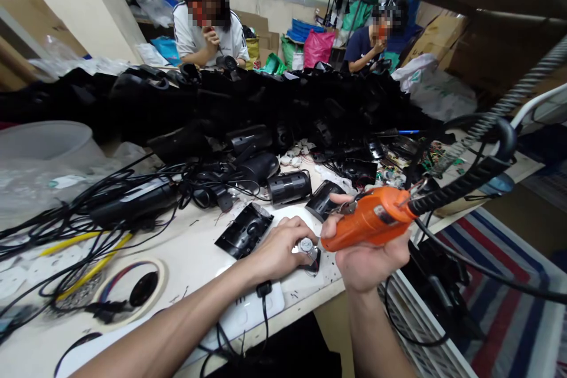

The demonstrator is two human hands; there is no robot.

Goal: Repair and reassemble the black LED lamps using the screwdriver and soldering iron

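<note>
One small silver metal cylinder with a flat round end (305,244) is pinched in the fingers of the left hand (280,242), just above the near edge of a white tabletop (186,245). The right hand (368,269) is wrapped around an orange, pistol-thick powered screwdriver with a black ribbed cord sleeve (370,221); its nose points left at the cylinder, though whether the two touch I cannot tell.

Just beyond the left hand lies an open, glossy black plastic shell (244,229). Behind both hands stand a black ribbed plastic barrel (289,187) and a tilted black barrel (322,198), the latter partly hidden by the right hand. Left of them, tangled black cables (146,189) crowd the surface near a cream-coloured tape ring (160,284). Further back, a long dark heap of black parts (266,97) separates this spot from two people working opposite.
</note>
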